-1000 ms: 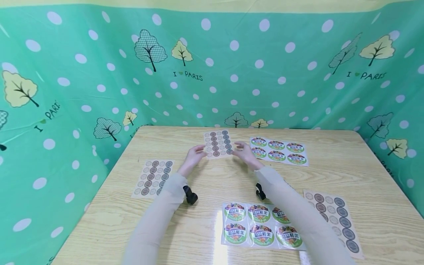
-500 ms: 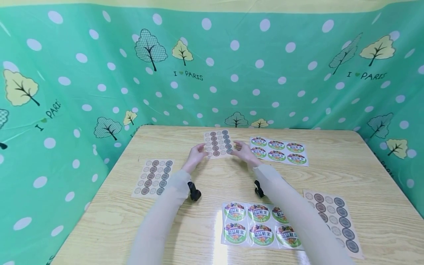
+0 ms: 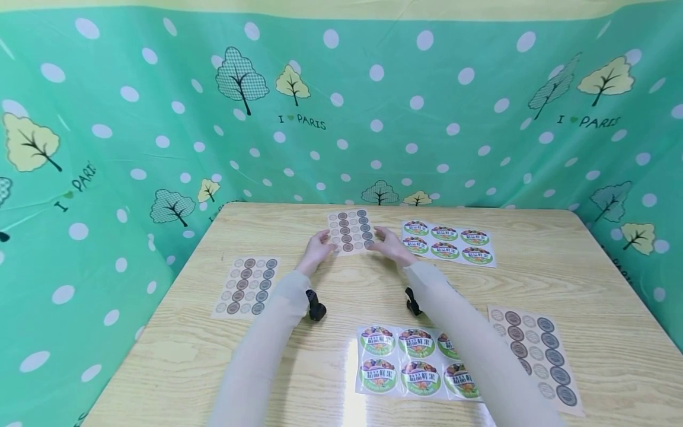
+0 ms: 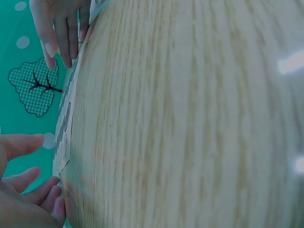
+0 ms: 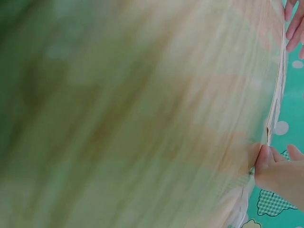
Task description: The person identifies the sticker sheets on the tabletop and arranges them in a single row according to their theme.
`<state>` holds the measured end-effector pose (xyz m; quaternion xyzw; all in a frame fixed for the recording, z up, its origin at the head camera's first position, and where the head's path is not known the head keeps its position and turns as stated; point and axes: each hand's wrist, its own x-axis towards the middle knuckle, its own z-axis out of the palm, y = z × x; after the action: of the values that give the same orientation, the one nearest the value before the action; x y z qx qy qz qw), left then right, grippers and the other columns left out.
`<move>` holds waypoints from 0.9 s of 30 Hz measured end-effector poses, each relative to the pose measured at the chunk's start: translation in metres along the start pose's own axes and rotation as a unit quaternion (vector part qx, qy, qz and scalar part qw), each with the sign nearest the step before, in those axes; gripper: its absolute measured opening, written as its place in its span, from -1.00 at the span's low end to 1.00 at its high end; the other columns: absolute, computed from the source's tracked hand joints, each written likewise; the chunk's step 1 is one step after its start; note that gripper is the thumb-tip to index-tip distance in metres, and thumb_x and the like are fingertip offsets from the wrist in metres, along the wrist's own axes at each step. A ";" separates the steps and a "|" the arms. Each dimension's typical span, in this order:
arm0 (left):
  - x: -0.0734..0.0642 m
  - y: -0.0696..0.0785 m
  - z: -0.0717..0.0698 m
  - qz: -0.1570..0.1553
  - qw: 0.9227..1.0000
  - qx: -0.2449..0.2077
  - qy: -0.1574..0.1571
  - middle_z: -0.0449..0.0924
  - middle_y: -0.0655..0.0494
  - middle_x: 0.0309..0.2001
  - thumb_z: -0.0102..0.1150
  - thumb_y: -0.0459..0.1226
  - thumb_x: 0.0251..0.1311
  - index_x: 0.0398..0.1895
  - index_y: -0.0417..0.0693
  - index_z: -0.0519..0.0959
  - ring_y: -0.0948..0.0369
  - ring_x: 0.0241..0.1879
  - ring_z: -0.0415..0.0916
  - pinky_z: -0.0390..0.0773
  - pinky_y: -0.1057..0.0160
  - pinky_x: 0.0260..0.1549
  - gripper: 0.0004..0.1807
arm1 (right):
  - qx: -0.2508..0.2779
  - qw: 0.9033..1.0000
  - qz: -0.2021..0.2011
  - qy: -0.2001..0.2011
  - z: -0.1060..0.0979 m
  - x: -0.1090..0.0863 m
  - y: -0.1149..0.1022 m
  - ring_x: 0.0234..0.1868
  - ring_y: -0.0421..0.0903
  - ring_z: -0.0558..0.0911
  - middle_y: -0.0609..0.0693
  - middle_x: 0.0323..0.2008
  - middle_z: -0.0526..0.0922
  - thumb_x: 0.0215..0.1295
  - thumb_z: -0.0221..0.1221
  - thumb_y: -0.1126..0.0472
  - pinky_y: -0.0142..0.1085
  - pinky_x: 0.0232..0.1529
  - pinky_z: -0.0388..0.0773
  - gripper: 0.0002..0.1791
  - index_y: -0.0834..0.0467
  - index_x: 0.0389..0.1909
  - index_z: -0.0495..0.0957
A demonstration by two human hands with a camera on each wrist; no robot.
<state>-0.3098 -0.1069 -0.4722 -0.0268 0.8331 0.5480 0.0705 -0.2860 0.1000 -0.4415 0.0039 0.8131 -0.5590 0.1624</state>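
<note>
- Because the right sleeve point(image 3: 472, 344) passes over it, the near fruit-label sheet point(image 3: 418, 363) shows only in part; it lies flat, well on the wearer's side of both sets of fingers.
- Near-right seal sheet point(image 3: 543, 356): out to the right of the right fingers and closer to the wearer. Sleeve hides its left edge too.
- Left seal sheet point(image 3: 247, 286): left of the left fingers, a bit nearer the wearer. Sheets sit well apart, probably so none overlap.
- Left hand point(image 3: 315, 250): at the middle sheet's left edge and near corner. Fingers relaxed, apart.
- Right hand point(image 3: 391, 245): at the opposite edge, thumb by the near corner, index spread away from it. Other fingers straight. Neither hand looks clamped.
- Middle seal sheet point(image 3: 350, 232): between the two sets of fingers, on the table point(image 3: 347, 296), slightly skewed. My read: contact on both sides steadies thin paper that would slide easily.
- Far fruit-label sheet point(image 3: 448, 242): just right of the right fingers, flat.
- Green curtain point(image 3: 320, 142): beyond all fingertips, backdrop only.
</note>
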 end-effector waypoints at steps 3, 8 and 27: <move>0.043 -0.045 0.008 0.030 0.999 0.015 0.006 0.29 -0.12 0.17 0.17 -0.29 0.01 0.22 -0.14 0.25 0.06 0.14 0.25 0.33 0.25 0.08 -0.37 | -0.004 1.000 0.002 -0.004 0.000 0.001 0.000 0.31 0.06 0.03 0.14 0.32 0.03 0.14 0.12 0.24 -0.09 0.30 -0.05 -0.23 0.15 0.33 -0.04; 0.095 -0.099 0.016 0.047 0.999 0.023 0.005 0.32 -0.07 0.16 0.25 -0.27 -0.09 0.21 -0.10 0.27 0.09 0.12 0.28 0.33 0.29 0.06 -0.30 | -0.002 1.000 0.020 -0.010 0.001 0.003 -0.002 0.32 0.04 0.00 0.12 0.33 0.00 0.12 0.13 0.24 -0.12 0.31 -0.09 -0.21 0.13 0.34 -0.05; 0.076 -0.081 0.022 0.034 0.999 0.017 0.014 0.35 -0.06 0.12 0.17 -0.30 -0.03 0.17 -0.12 0.32 0.10 0.12 0.28 0.31 0.28 0.08 -0.41 | -0.034 0.999 -0.003 -0.023 0.001 0.003 -0.002 0.32 0.06 -0.01 0.18 0.33 -0.01 0.15 0.10 0.25 -0.16 0.32 -0.10 -0.24 0.26 0.32 -0.05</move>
<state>-0.3729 -0.1167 -0.5652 -0.0053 0.8435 0.5356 0.0404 -0.2890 0.0973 -0.4406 -0.0170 0.8278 -0.5311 0.1798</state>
